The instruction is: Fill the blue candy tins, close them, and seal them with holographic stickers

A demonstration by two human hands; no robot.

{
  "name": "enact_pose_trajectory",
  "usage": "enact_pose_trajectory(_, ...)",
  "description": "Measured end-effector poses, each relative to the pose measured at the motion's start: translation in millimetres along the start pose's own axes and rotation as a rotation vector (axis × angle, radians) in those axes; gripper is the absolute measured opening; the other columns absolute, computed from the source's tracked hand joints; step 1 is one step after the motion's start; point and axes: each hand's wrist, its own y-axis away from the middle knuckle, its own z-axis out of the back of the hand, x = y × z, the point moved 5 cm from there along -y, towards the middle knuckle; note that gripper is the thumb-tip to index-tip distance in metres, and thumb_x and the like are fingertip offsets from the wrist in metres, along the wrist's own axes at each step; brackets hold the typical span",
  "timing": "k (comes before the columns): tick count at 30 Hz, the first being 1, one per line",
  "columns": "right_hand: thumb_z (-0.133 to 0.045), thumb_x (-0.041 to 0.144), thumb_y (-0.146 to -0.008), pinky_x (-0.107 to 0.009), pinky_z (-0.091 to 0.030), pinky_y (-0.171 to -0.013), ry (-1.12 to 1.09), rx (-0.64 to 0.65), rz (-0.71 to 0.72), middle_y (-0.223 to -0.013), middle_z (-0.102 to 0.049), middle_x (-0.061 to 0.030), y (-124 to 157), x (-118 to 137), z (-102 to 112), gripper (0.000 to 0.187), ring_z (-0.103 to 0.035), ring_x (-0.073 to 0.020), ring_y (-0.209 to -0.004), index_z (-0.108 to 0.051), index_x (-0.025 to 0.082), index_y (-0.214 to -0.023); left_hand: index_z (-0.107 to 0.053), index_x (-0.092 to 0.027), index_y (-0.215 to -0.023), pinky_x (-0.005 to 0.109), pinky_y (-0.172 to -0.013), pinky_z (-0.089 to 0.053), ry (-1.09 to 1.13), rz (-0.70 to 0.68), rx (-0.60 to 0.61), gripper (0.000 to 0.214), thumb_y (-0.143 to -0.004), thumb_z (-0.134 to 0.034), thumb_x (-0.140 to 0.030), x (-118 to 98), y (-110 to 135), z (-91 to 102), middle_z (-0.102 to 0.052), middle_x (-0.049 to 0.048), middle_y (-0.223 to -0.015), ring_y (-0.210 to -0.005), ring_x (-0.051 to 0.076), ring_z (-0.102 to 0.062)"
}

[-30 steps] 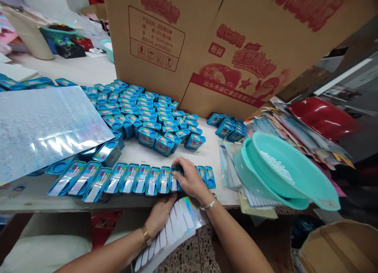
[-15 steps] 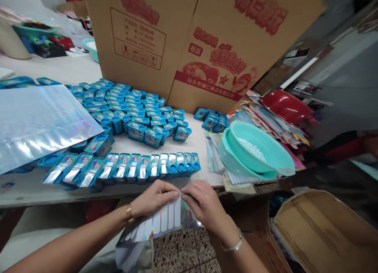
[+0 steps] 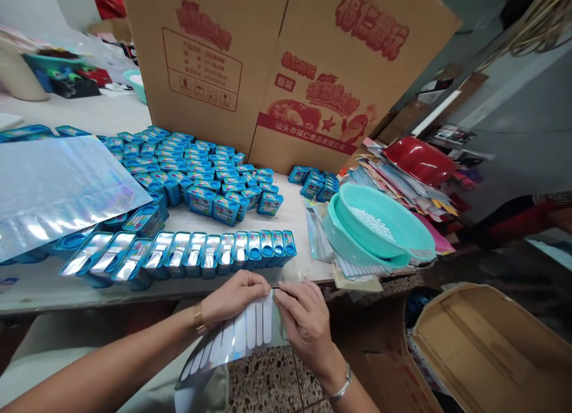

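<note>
My left hand (image 3: 243,297) is closed on the upper edge of a sticker sheet (image 3: 241,332), which bends down in front of me with a row of long silvery strips. Right beside it, my right hand (image 3: 304,314) pinches at the sheet's right edge. A piece of clear film (image 3: 280,326) shows below those fingertips; how far it is joined to the sheet I cannot tell. Beyond my hands, a row of small blue tubs (image 3: 210,255) lines the table's front edge, most with a silvery strip across the top.
Many more blue tubs (image 3: 201,199) crowd behind, before a tall carton (image 3: 263,127). A large silvery sheet (image 3: 67,189) lies over tubs at left. Stacked turquoise basins (image 3: 420,240), with small white pieces inside, and a red basin (image 3: 420,157) stand right. An open carton (image 3: 482,341) is lower right.
The clear film between my hands shows less than before, and more of the sheet's right-hand strips is visible. My right hand has turned slightly. The view has shifted a little.
</note>
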Motion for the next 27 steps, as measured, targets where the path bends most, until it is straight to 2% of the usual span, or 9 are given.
enact_pose_trajectory(3,-0.055,0.012,-0.088,-0.041,-0.047,-0.087,-0.131,0.013,-0.149,-0.102,-0.068,-0.0057,-2.1,-6.3,-3.8,0.020,-0.061,-0.0205,-0.097,-0.062,0.025,-0.101,-0.052,-0.016,-0.061,0.024,-0.057,-0.024,0.011,0.002,-0.018,0.031,-0.077,-0.053,-0.043,0.5,-0.5,0.1,-0.037,-0.0052,-0.059,-0.059,0.010,-0.027)
enact_pose_trajectory(6,-0.055,0.015,-0.089,-0.040,-0.047,-0.083,-0.125,0.049,-0.201,-0.104,-0.067,-0.0068,-4.2,-10.9,-5.8,0.021,-0.060,-0.0214,-0.097,-0.061,0.026,-0.107,-0.051,-0.017,-0.062,0.024,-0.057,-0.025,-0.071,-0.052,-0.036,0.034,-0.081,-0.050,-0.044,-0.6,-0.4,0.7,-0.037,-0.0047,-0.060,-0.059,0.011,-0.029)
enact_pose_trajectory(11,-0.055,0.008,-0.086,-0.049,-0.037,-0.096,0.139,0.093,0.018,-0.105,-0.070,-0.0056,-2.1,-7.5,-7.2,0.039,-0.062,-0.0240,-0.096,-0.059,0.028,-0.119,-0.051,-0.017,-0.062,0.024,-0.058,-0.027,-0.182,-0.122,-0.065,0.034,-0.087,-0.046,-0.040,-1.6,0.2,0.3,-0.038,-0.0039,-0.062,-0.062,0.011,-0.032)
enact_pose_trajectory(16,-0.057,0.008,-0.083,-0.048,-0.034,-0.097,0.242,0.042,0.152,-0.109,-0.071,-0.0078,3.6,-3.5,-8.4,0.043,-0.063,-0.0246,-0.098,-0.056,0.023,-0.124,-0.050,-0.017,-0.062,0.024,-0.059,-0.028,-0.180,-0.105,-0.086,0.034,-0.087,-0.045,-0.040,3.3,-2.9,0.1,-0.039,-0.0037,-0.063,-0.062,0.011,-0.032)
enact_pose_trajectory(19,-0.057,0.008,-0.084,-0.048,-0.034,-0.098,0.206,0.032,0.106,-0.110,-0.071,-0.0067,3.7,-5.2,-9.0,0.039,-0.063,-0.0235,-0.099,-0.057,0.024,-0.119,-0.050,-0.017,-0.062,0.025,-0.059,-0.028,-0.156,-0.089,-0.087,0.034,-0.085,-0.046,-0.042,3.0,-4.6,-0.7,-0.039,-0.0035,-0.063,-0.063,0.012,-0.033)
enact_pose_trajectory(24,-0.056,0.009,-0.086,-0.047,-0.037,-0.096,0.044,0.032,-0.069,-0.101,-0.069,-0.0036,-0.3,-12.9,-12.1,0.021,-0.061,-0.0209,-0.094,-0.058,0.025,-0.099,-0.050,-0.017,-0.061,0.024,-0.057,-0.027,-0.101,-0.046,-0.089,0.035,-0.081,-0.049,-0.045,1.7,-6.1,-1.7,-0.038,-0.0042,-0.060,-0.060,0.011,-0.031)
enact_pose_trajectory(27,-0.051,0.009,-0.089,-0.046,-0.036,-0.095,0.012,0.056,-0.080,-0.099,-0.067,-0.0047,-5.8,-14.8,-12.7,0.015,-0.058,-0.0210,-0.094,-0.055,0.023,-0.093,-0.057,-0.014,-0.063,0.024,-0.058,-0.029,-0.077,-0.055,-0.110,0.034,-0.082,-0.051,-0.042,9.8,-9.1,1.9,-0.044,-0.0032,-0.060,-0.060,0.011,-0.035)
